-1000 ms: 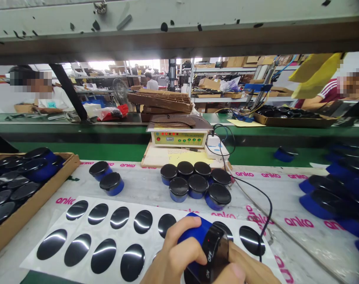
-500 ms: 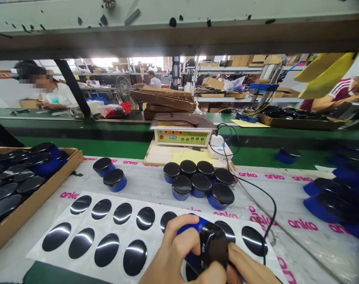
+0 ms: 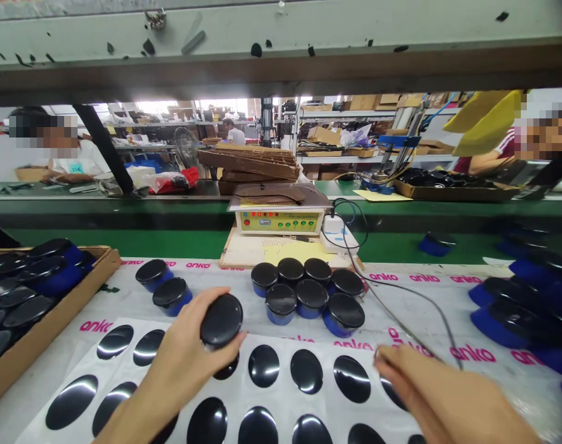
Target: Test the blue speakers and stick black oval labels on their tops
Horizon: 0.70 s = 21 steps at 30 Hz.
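Note:
My left hand (image 3: 188,345) is closed round a round device (image 3: 221,320), with its glossy black face turned up. It is above the upper row of a white sheet (image 3: 281,394) that bears rows of shiny black oval stickers (image 3: 306,371). My right hand (image 3: 442,388) is over the right end of the sheet, fingers pinched together. Whatever lies between them is hidden. A black cable (image 3: 429,299) runs down behind this hand. Beyond the sheet stand several blue devices with black tops (image 3: 311,296), and a pair of them (image 3: 172,296) stands left of these.
A cardboard tray (image 3: 93,280) full of similar devices is at left. More blue devices (image 3: 507,308) are piled at right. Behind stands a control box (image 3: 278,222) with lit buttons, on a green belt (image 3: 188,231). A shelf beam (image 3: 281,68) crosses overhead. Other people sit beyond.
My left hand has moved left and up with the device, whose ON/OFF side no longer shows. My right hand has come away from it to the right. The view has shifted slightly.

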### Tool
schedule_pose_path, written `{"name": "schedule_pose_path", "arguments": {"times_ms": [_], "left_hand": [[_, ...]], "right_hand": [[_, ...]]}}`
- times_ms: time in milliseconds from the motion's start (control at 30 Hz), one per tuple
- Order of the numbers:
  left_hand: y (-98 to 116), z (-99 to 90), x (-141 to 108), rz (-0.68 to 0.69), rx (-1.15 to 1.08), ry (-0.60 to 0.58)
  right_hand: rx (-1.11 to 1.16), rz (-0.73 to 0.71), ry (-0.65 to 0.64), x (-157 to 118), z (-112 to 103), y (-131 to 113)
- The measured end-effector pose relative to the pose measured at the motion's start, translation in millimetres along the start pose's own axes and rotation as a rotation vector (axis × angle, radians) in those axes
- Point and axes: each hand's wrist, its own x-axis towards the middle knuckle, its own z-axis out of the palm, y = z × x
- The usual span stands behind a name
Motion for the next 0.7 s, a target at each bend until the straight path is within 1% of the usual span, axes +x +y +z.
{"name": "schedule_pose_path", "arguments": {"times_ms": [33, 67, 133, 167, 233, 300, 367, 433, 500, 600, 700], "left_hand": [[-7.9, 5.4, 7.2, -0.05, -0.022, -0.052], [-14.2, 12.1, 13.7, -0.045, -0.053, -0.127], [-21.1, 26.8, 24.0, 0.037, -0.084, -0.253], [-21.4, 33.3, 28.1, 0.069, -0.077, -0.285], [-16.2, 42.1, 34.9, 0.101, -0.037, -0.301], [-5.4, 46.5, 41.0, 0.136, 0.022, -0.286], [7.0, 50.1, 46.7, 0.186, 0.084, -0.267], [17.0, 55.2, 51.4, 0.23, 0.137, -0.259], [22.5, 61.4, 54.7, 0.26, 0.173, -0.256], [23.2, 68.5, 57.5, 0.282, 0.198, -0.254], [21.1, 69.9, 58.5, 0.29, 0.197, -0.253]], "right_hand": [[-0.049, 0.035, -0.012, 6.1, -0.5, 10.9], [-0.106, 0.07, -0.024, 13.5, 1.7, 20.0], [-0.195, 0.059, -0.073, 30.7, 14.0, 31.1], [-0.224, 0.039, -0.104, 39.4, 23.4, 33.0], [-0.256, 0.004, -0.155, 54.3, 44.5, 31.8], [-0.268, 0.016, -0.182, 63.9, 62.4, 27.9], [-0.254, 0.034, -0.192, 67.6, 72.3, 25.4], [-0.207, 0.045, -0.198, 66.4, 73.3, 25.3], [-0.147, 0.057, -0.2, 62.0, 68.1, 26.6], [-0.066, 0.075, -0.213, 53.9, 58.0, 26.6], [0.003, 0.104, -0.238, 49.2, 52.1, 24.4]]}}
